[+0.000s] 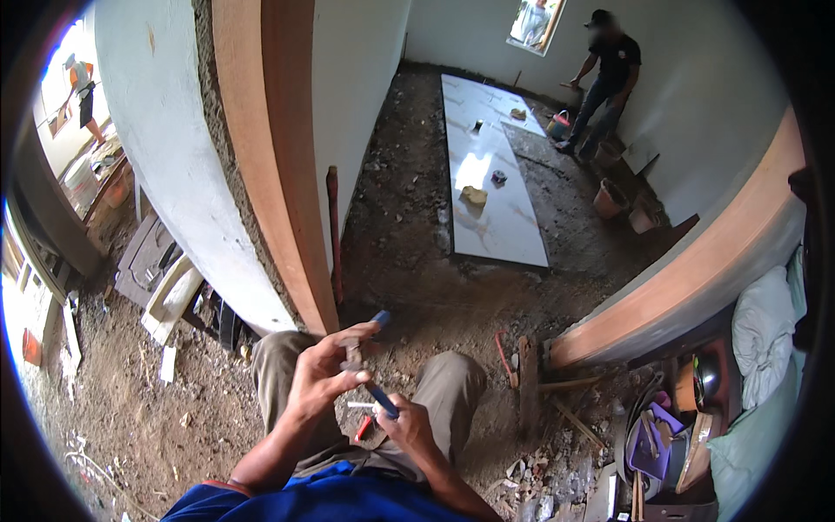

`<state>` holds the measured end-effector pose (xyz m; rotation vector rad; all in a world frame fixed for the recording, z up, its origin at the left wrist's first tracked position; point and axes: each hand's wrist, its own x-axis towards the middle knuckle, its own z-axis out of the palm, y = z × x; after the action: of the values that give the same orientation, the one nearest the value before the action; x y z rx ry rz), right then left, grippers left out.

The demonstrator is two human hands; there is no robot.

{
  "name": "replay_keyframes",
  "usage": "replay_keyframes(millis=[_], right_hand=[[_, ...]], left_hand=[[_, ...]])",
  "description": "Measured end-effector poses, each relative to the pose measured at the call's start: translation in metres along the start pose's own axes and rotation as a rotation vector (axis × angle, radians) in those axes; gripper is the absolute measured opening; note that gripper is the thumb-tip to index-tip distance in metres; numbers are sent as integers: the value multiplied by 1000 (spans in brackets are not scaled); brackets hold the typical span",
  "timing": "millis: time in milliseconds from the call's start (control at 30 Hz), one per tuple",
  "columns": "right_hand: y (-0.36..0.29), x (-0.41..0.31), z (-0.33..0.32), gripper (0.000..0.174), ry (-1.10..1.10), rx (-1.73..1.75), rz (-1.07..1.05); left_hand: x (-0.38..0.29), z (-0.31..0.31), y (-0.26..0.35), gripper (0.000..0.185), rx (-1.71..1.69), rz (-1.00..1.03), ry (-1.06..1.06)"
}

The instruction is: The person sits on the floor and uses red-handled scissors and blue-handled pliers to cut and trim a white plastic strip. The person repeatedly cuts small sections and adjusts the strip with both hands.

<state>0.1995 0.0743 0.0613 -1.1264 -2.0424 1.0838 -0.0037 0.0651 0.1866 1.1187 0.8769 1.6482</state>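
Note:
My left hand point(323, 375) is raised between my knees, its fingers and thumb around a small brownish-grey piece point(353, 355), perhaps metal. A blue end point(381, 318) shows beyond its fingertips. My right hand point(408, 424), lower and to the right, grips the lower end of a blue bar or handle point(381, 399) that runs up to the left thumb. Whether the blue parts belong to one tool, I cannot tell. A thin white strip point(361, 405) sticks out to the left of the right hand's fingers. Below it, between my legs, lies a red object point(363, 428).
Wooden door frame posts point(287, 163) stand ahead. Beyond, marble-patterned tiles point(489, 222) lie on bare soil, with a co-worker point(610, 78) beside buckets point(610, 199). A red-handled tool point(505, 359), a purple container point(652, 444) and rubble are at right. Another person point(81, 91) is far left.

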Motion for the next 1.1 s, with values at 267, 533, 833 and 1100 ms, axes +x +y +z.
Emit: replay_keyframes(millis=[267, 533, 833, 1100], right_hand=[[34, 55, -55, 24, 194, 369, 357], [65, 140, -90, 21, 293, 577, 130], [209, 120, 31, 20, -468, 220, 613], [148, 400, -223, 60, 381, -699, 389]], left_hand=[[-12, -35, 57, 76, 45, 260, 111], [-72, -90, 6, 72, -22, -95, 211], [-153, -82, -46, 61, -468, -328, 417], [-145, -97, -41, 59, -500, -275, 284]])
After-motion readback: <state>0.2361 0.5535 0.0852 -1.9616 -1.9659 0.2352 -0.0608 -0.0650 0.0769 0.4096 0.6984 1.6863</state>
